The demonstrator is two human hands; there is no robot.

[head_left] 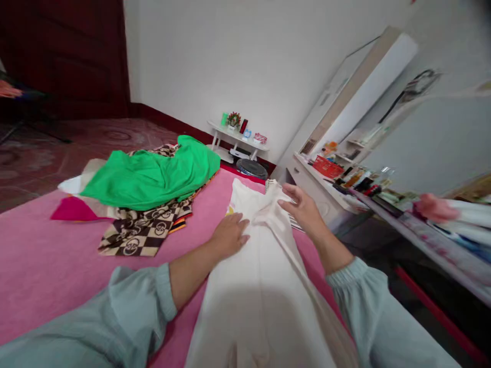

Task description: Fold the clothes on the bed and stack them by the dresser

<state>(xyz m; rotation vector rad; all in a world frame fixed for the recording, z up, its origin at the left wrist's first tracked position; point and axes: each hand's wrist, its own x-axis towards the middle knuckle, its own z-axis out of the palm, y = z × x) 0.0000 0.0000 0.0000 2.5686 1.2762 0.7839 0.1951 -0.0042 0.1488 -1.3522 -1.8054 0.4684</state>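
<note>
A long white garment [261,286] lies stretched out before me on a pink bed cover [34,260]. Its far end is wrinkled and partly folded on the right, and I cannot tell what kind of garment it is. My left hand [231,235] rests on the left edge of the cloth, fingers spread. At the far right edge, my right hand [303,207] has its thumb and fingers apart, close against the wrinkled fabric. Black-and-white striped cloth shows from under the garment near my right hand.
A pile of clothes lies on the left, with a green garment [153,174] over a brown checked one [138,232]. A white shelf [233,134] stands by the wall. On the right is a dressing table [326,186] with a red basket [327,166] and bottles.
</note>
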